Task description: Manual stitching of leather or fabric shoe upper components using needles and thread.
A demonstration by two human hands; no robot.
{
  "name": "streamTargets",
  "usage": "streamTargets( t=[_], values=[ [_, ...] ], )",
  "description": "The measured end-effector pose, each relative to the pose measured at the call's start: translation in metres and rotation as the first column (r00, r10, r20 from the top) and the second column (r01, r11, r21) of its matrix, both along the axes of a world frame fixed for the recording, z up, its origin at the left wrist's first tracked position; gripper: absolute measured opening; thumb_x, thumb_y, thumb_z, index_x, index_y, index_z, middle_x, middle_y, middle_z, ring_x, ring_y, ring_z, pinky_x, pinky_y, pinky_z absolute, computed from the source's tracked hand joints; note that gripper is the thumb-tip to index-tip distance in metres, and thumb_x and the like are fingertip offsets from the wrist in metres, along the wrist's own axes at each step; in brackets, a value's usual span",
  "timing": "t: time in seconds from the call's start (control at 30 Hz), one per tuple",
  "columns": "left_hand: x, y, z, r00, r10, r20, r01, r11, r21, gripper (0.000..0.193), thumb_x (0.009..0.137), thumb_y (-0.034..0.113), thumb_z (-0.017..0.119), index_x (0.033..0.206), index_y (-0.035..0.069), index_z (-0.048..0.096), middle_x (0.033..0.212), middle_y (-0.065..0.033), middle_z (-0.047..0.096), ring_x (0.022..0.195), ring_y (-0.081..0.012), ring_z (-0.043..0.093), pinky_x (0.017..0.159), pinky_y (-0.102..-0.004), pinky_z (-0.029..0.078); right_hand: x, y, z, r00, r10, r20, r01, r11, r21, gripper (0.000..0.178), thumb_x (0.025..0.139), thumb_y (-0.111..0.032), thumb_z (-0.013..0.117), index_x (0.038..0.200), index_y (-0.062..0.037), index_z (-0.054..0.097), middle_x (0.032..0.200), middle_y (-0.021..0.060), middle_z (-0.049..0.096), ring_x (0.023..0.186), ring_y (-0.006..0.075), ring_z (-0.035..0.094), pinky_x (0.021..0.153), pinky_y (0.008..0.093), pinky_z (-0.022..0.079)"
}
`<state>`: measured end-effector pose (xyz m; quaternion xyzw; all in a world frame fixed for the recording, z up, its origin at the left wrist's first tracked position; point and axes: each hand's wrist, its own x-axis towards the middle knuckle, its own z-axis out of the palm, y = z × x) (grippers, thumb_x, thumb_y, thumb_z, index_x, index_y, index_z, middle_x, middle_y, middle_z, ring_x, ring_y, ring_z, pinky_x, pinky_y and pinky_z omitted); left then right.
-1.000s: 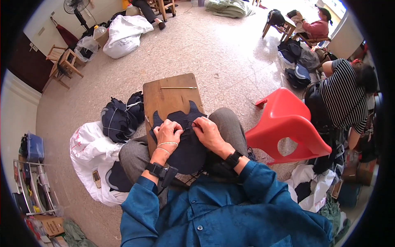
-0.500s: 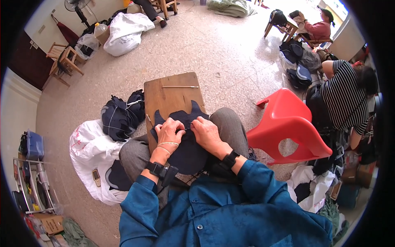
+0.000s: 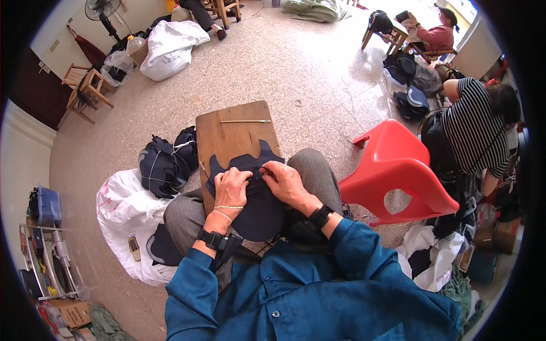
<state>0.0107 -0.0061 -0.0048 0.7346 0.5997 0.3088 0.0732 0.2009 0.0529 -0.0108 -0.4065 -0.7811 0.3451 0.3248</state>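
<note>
A dark navy fabric piece (image 3: 259, 215) with two pointed tabs at its far end lies across my lap and the near end of a wooden board (image 3: 230, 141). My left hand (image 3: 231, 188) presses on it, thumb and forefinger closed at a fold near its middle. Just to the right, my right hand (image 3: 286, 183) pinches the same fabric with bent fingers. The fingertips of both hands almost meet; anything small between them cannot be made out. Across the board's far part lies a thin, pale stick-like tool (image 3: 245, 121).
Left of the board sit a tied bundle of dark pieces (image 3: 159, 170) and a white sack (image 3: 116, 199) with a keypad phone (image 3: 134, 249) on it. A red plastic stool (image 3: 392, 165) stands at right, beside a person in a striped shirt (image 3: 473, 128). Another person (image 3: 439, 38) sits farther back.
My right hand has shifted slightly left and closer to my left hand, its fingers curled more. Both hands remain at the fabric's middle. The whole view has shifted slightly.
</note>
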Motion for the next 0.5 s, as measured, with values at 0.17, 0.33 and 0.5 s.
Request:
streamTargets(
  t=[0.17,0.33,0.5],
  values=[
    [0.0034,0.0002,-0.0011,0.999,-0.008,-0.048,0.010,0.999,0.039,0.009,0.088,0.008,0.067,0.096,0.010,0.070,0.091,-0.0060,0.062,0.093,-0.0277,0.061,0.091,-0.0406,0.039,0.0001,-0.0017,-0.0027,1.000,-0.015,0.010,0.015,1.000,0.023,0.014,0.089,-0.010,0.068,0.101,-0.0031,0.064,0.096,0.0146,0.069,0.094,0.0355,0.068,0.079,0.0436,0.055],
    [0.0055,0.0027,-0.0027,0.994,-0.017,-0.108,0.026,0.996,0.083,0.003,0.088,0.011,0.068,0.091,0.011,0.068,0.090,-0.0056,0.060,0.092,-0.0262,0.060,0.091,-0.0406,0.039,-0.0004,-0.0022,0.0013,1.000,0.001,-0.011,-0.001,1.000,0.005,0.018,0.088,-0.010,0.070,0.104,-0.0031,0.064,0.096,0.0139,0.068,0.090,0.0334,0.068,0.077,0.0420,0.055],
    [-0.0027,0.0019,0.0036,0.982,0.059,-0.181,-0.044,0.995,0.090,0.004,0.087,0.014,0.068,0.085,0.013,0.065,0.088,-0.0046,0.059,0.094,-0.0253,0.059,0.093,-0.0422,0.038,0.0022,-0.0053,0.0047,0.996,0.005,-0.084,-0.015,0.994,-0.110,0.023,0.088,-0.006,0.070,0.110,-0.0029,0.063,0.097,0.0131,0.066,0.082,0.0278,0.068,0.076,0.0383,0.056]
  ],
)
